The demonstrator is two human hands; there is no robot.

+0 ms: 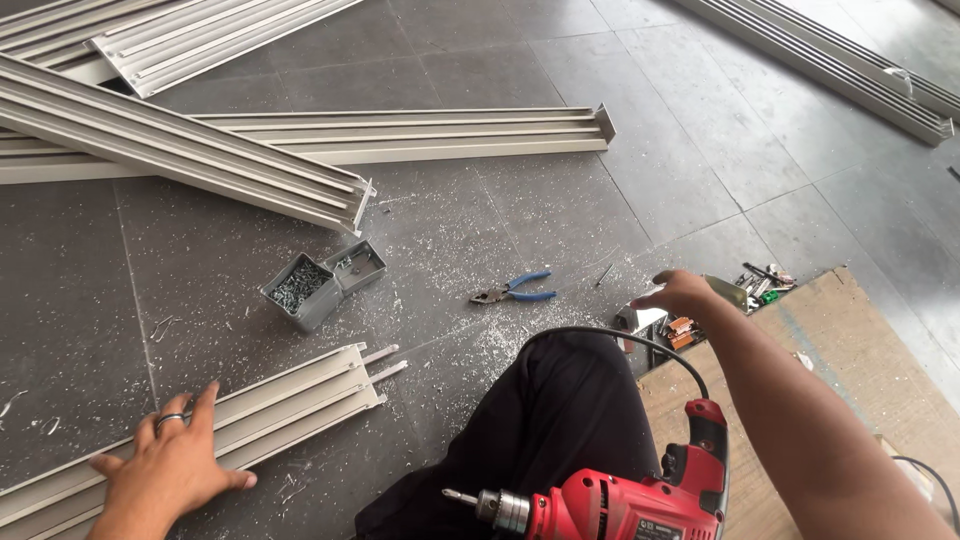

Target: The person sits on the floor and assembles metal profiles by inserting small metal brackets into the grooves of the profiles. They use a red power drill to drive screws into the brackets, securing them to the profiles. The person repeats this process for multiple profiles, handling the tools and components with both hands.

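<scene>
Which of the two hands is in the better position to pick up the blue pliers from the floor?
Probably the right hand. It is stretched out over the floor near the blue pliers, with nothing in between. The left hand lies flat on the aluminium profile, farther from the pliers.

Two bare hands are seen: a left hand (170, 465) and a right hand (680, 293). One red electric drill (610, 500) and one pair of blue-handled pliers (513, 291) are counted. Two small grey metal boxes are shown, one filled with screws (300, 290) and the other nearly empty (357, 264). One ring (169, 420) is worn. The aluminium track sections cannot be counted exactly.
</scene>
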